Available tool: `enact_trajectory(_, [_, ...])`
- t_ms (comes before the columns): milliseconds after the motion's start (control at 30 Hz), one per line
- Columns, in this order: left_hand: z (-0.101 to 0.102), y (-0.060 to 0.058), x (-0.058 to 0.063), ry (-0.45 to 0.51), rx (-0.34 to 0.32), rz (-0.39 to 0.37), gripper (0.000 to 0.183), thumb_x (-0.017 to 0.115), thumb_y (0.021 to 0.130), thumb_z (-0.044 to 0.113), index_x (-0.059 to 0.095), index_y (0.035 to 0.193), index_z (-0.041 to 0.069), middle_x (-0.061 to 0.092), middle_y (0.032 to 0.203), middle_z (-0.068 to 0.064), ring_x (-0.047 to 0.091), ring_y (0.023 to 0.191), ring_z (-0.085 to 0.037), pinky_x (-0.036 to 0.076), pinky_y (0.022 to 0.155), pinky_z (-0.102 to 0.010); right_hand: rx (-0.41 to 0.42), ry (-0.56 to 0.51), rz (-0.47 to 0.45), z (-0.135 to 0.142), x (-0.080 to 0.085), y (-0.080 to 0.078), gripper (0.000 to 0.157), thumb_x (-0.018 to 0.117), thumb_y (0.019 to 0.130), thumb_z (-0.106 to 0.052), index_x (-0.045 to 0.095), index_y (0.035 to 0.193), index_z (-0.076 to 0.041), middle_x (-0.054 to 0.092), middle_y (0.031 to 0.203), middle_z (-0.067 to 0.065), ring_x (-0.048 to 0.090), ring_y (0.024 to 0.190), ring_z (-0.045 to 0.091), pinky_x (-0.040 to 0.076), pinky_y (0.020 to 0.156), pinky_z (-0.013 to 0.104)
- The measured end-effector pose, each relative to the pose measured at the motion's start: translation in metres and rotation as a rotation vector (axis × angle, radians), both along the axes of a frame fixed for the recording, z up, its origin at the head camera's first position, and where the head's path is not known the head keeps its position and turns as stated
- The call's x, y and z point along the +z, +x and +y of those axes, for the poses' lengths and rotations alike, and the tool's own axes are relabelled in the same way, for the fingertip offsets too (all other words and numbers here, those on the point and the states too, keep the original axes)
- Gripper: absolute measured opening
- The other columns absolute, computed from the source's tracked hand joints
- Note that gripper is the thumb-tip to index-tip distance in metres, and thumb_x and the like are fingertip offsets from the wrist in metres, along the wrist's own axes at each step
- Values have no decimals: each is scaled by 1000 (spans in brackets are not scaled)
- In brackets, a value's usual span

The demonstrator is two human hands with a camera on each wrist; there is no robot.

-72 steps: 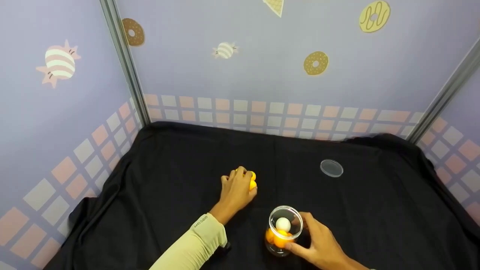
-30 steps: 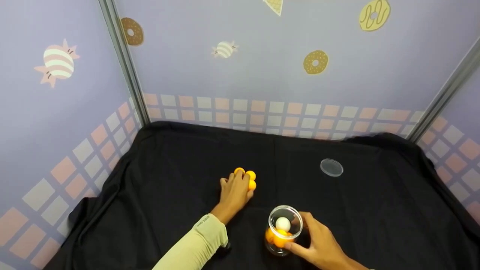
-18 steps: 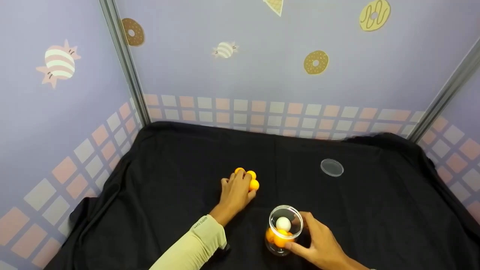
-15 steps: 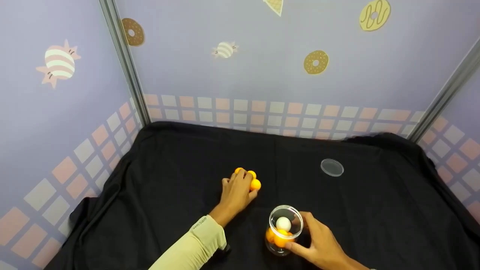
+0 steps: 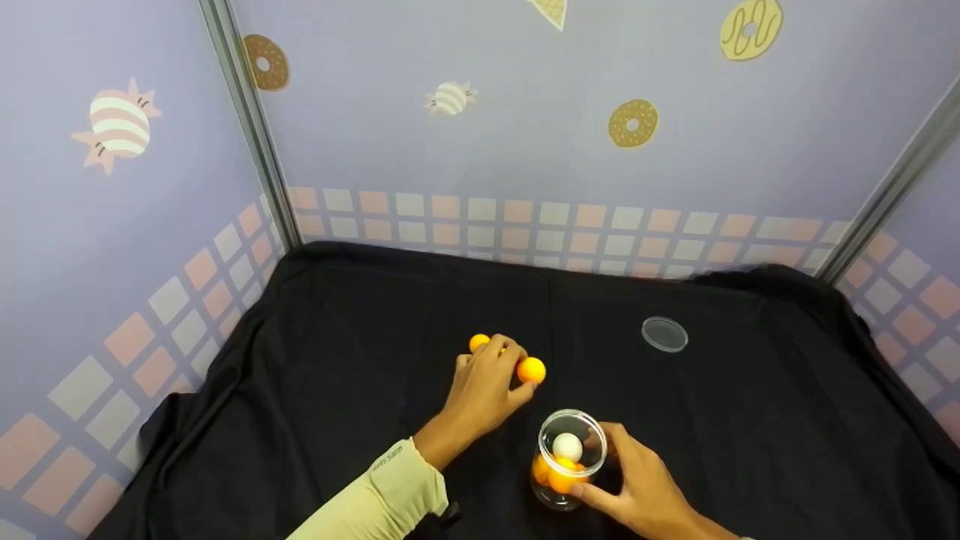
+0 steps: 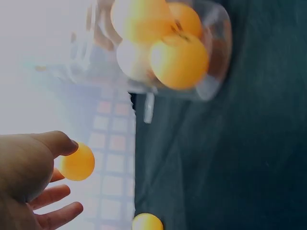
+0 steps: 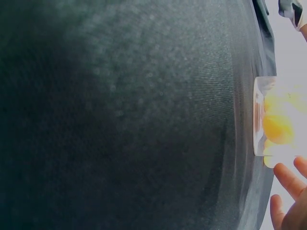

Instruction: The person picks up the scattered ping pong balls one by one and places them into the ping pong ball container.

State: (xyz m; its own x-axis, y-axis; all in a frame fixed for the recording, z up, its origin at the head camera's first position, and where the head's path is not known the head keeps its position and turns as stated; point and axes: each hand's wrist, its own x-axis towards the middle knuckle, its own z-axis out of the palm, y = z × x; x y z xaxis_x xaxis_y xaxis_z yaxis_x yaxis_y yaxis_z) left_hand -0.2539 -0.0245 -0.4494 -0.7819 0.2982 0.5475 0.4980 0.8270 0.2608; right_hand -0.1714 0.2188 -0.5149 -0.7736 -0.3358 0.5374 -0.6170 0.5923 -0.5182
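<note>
My left hand (image 5: 484, 390) pinches an orange ping-pong ball (image 5: 532, 370) between thumb and fingers, just over the black cloth; the left wrist view shows the same ball (image 6: 77, 162) at the thumb tip. Behind those fingers a second orange ball (image 5: 479, 343) lies on the cloth, and a sliver of orange beside it is mostly covered by the hand. My right hand (image 5: 641, 480) holds a clear, lidless jar (image 5: 551, 504) upright by its right side. Inside the jar are a white ball (image 5: 567, 448) and several orange balls (image 5: 564, 477).
A clear round lid (image 5: 665, 334) lies flat on the black cloth (image 5: 750, 420), back and right of the jar. Patterned walls (image 5: 540, 150) enclose the back and sides. Folds of cloth (image 5: 202, 420) bunch up along the left edge.
My left hand has moved right, away from the ball cluster, carrying one orange ball with it. The right hand and the jar have stayed in place.
</note>
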Motion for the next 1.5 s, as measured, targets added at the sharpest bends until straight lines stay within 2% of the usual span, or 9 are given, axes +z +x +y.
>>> enact_trajectory(267, [5, 25, 20, 20, -102, 100, 33, 70, 76, 44, 61, 100, 22, 54, 104, 9, 55, 96, -9, 38, 70, -33, 9, -10, -6, 0, 0, 0, 68, 82, 67, -42, 51, 124, -21, 62, 107, -12, 63, 91, 9, 51, 76, 26])
enact_trajectory(500, [6, 43, 28, -4, -161, 96, 32, 68, 78, 45, 61, 100, 23, 54, 108, 10, 56, 97, -9, 39, 75, -35, -2, -1, -36, -1, 0, 0, 68, 80, 68, -44, 49, 125, -22, 59, 111, -14, 64, 91, 8, 52, 76, 27])
enact_trajectory(700, [5, 54, 27, -6, -199, 80, 32, 68, 79, 46, 61, 100, 23, 54, 110, 10, 53, 98, -9, 39, 75, -34, -6, 5, -47, 0, 0, 0, 66, 79, 70, -44, 49, 124, -22, 59, 111, -15, 64, 91, 8, 52, 76, 27])
enact_trajectory(967, [6, 62, 21, -23, -228, 96, 31, 69, 78, 44, 62, 100, 23, 55, 110, 10, 53, 89, -8, 40, 75, -34, -21, 24, -32, 0, -2, 1, 67, 79, 69, -45, 50, 125, -22, 59, 111, -17, 63, 92, 7, 52, 76, 30])
enact_trajectory(1300, [7, 68, 14, -48, -249, 66, 32, 68, 78, 46, 61, 101, 24, 54, 110, 10, 52, 87, -8, 39, 75, -34, 5, 12, -19, 0, -1, 1, 66, 79, 70, -43, 49, 126, -22, 59, 110, -15, 63, 90, 8, 52, 75, 27])
enact_trajectory(1500, [6, 70, 11, -55, -248, 75, 32, 68, 78, 46, 61, 101, 25, 54, 110, 10, 52, 87, -8, 38, 77, -34, 1, 9, -32, 0, -1, 0, 67, 79, 71, -43, 49, 126, -23, 59, 111, -15, 63, 91, 8, 52, 75, 28])
